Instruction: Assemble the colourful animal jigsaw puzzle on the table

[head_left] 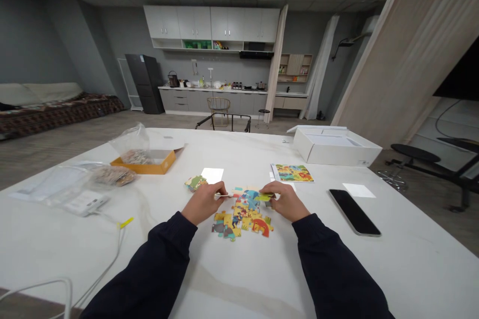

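Note:
A partly joined jigsaw puzzle [244,217] lies on the white table in front of me, showing a blue elephant and an orange lion. At its upper left edge my left hand [205,202] pinches a puzzle piece [223,195] seen nearly edge-on. My right hand [286,200] grips a yellow-green puzzle piece [265,196] at the upper right of the puzzle, just beside the elephant. Behind my left hand is a small pile of loose pieces [194,182]. A printed reference picture [294,173] with the animal scene lies beyond my right hand.
On the left are an orange box [162,163], a plastic bag of pieces [136,152], another bag [114,175] and a white adapter [88,203] with a cable. A black phone [354,212] lies right; a white box [335,144] stands behind it.

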A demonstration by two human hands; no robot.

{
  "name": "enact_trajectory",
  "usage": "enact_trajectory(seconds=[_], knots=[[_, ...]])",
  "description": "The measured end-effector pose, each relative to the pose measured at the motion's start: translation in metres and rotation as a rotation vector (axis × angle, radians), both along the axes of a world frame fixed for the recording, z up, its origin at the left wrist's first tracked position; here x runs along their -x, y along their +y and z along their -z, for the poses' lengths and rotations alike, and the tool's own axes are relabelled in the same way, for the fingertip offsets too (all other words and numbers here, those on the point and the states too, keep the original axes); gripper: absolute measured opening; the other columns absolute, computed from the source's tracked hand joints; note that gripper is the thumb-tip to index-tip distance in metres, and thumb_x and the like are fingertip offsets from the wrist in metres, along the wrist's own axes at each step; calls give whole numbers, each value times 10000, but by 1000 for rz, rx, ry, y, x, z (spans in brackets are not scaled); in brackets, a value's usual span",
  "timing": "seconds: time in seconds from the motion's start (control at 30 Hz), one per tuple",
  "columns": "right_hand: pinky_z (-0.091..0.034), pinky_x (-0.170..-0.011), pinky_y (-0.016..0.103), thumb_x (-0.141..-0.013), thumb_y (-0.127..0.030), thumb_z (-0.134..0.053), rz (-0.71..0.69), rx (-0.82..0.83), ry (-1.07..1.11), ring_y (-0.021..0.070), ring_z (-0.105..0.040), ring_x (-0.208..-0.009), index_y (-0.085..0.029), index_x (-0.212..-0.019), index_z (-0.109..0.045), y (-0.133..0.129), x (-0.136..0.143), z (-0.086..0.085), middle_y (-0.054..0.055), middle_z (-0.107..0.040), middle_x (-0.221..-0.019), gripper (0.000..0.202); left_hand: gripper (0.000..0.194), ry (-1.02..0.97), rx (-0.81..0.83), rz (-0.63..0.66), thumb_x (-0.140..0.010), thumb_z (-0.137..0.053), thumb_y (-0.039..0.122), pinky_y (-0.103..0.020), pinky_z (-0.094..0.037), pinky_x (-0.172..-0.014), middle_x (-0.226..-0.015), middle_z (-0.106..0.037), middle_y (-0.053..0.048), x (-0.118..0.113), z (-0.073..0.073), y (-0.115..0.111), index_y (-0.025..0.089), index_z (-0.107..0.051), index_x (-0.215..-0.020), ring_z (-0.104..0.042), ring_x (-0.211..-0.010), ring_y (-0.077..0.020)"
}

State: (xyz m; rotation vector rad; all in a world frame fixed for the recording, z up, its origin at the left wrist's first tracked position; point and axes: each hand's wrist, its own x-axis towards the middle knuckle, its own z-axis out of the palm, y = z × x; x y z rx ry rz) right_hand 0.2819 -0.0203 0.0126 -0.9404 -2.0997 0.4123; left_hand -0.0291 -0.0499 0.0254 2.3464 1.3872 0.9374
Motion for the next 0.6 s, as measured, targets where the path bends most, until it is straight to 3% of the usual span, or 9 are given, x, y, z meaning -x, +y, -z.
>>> enact_trajectory(seconds=[0.1,0.23,0.4,0.5,0.6], knots=[[-585,-839,362,-638,0,-514,10,1,40,223,-733,-888,-222,-849,-804,0,-1,1,64,-781,-970,422,104,58,34,7,-863,-697,231,-271,-448,-692,-768,-730,9,0,-2,-3,224,-614,-802,-687,-741,-183],[-569,-831,360,-674,-35,-523,37,31,126,225,-722,-894,-220,-847,-783,-1,2,2,57,-776,-933,362,111,27,8,10,-900,-671,284,-266,-441,-680,-774,-721,6,-3,-7,-6,225,-610,-828,-665,-724,-175],[-566,-746,356,-795,-263,-674,200,217,243,223,-693,-805,-197,-877,-762,3,7,9,59,-766,-869,137,177,-140,-95,-61,-955,-613,380,-259,-461,-689,-793,-715,4,-7,-17,-10,222,-621,-874,-637,-707,-154],[-587,-738,356,-757,-341,-740,208,336,357,227,-702,-813,-172,-925,-741,10,6,19,73,-760,-895,238,205,-171,27,-98,-884,-678,410,-244,-441,-608,-680,-645,36,-8,-15,-9,219,-607,-864,-582,-617,-139],[-601,-720,370,-684,-394,-814,217,405,398,247,-714,-805,-162,-878,-710,17,2,30,76,-754,-859,321,220,-140,223,-82,-806,-720,382,-234,-383,-531,-586,-562,73,-8,-3,-4,216,-597,-880,-533,-542,-131]])
